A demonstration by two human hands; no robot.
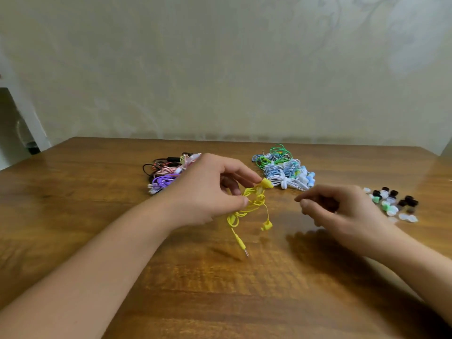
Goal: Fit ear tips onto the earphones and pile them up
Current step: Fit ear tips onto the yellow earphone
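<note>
A brown wooden counter (97, 192) meets a pale wall (220, 69); the left hand (208, 192) grips yellow earphones (254, 204), the right hand (342, 211) curls, maybe pinching something hidden

I find no readable text, label, brand, number or sign on anything in my head camera view.
</note>
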